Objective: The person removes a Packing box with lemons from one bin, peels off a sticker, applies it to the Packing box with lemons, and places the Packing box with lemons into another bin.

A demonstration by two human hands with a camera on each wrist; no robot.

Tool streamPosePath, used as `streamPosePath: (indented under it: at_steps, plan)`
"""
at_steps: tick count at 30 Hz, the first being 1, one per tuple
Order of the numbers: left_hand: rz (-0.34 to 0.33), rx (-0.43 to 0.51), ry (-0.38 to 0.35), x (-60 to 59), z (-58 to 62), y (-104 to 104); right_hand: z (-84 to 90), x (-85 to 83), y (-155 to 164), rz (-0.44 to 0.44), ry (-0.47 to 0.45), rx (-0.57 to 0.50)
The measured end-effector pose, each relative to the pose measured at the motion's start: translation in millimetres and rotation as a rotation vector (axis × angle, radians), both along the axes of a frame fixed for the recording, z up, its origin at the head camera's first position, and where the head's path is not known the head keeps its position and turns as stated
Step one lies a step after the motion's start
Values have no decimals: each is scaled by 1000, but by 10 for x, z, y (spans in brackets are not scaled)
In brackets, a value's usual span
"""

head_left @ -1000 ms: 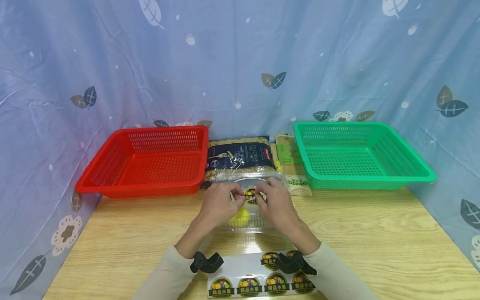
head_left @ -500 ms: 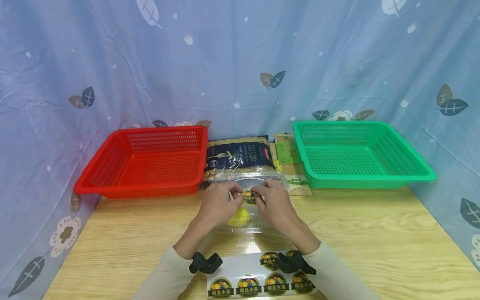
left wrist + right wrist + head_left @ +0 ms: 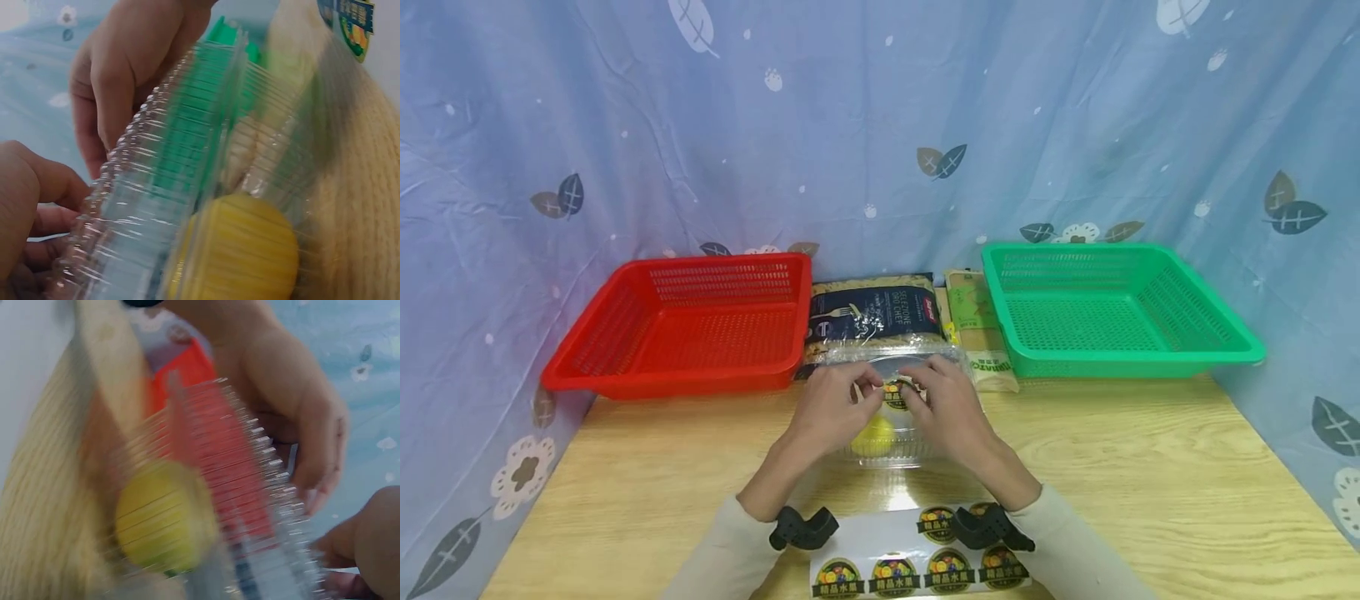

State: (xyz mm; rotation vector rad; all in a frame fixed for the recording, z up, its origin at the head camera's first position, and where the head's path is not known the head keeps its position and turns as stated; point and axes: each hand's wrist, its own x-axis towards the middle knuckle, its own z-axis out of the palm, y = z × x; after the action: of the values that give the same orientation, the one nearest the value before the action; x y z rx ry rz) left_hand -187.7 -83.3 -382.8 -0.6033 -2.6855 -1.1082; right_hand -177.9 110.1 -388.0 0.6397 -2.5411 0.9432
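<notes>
A clear plastic clamshell box lies closed on the table with a yellow round fruit, like a lemon, inside. Over its lid is a round black-and-gold fruit sticker. My left hand pinches the sticker's left edge with thumb and forefinger. At the opposite edge, my right hand holds it with curled fingers. Both wrist views show the box's ribbed side, with the lemon behind it; the sticker is hidden there. Closer to me lies a white sheet of matching stickers, partly under the right wrist's black strap mount.
A red basket stands at the back left and a green basket at the back right. Between them, behind the box, lie a pasta bag and a green-and-tan packet. A blue patterned curtain hangs behind.
The right fingers have shifted slightly left and up along the sticker's edge. The left hand keeps its place beside it. The head view has drifted slightly.
</notes>
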Motion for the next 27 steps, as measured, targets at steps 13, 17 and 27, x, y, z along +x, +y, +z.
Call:
streamPosePath:
  at_steps: [13,17,27]
  plan:
    - [-55,40,21,77,183,-153,278,34,260,70,-54,-255]
    - [-27,35,4,82,227,-216,344,19,362,44,10,-289]
    - [104,-47,-110,45,286,-364,434,-68,654,-43,63,-360]
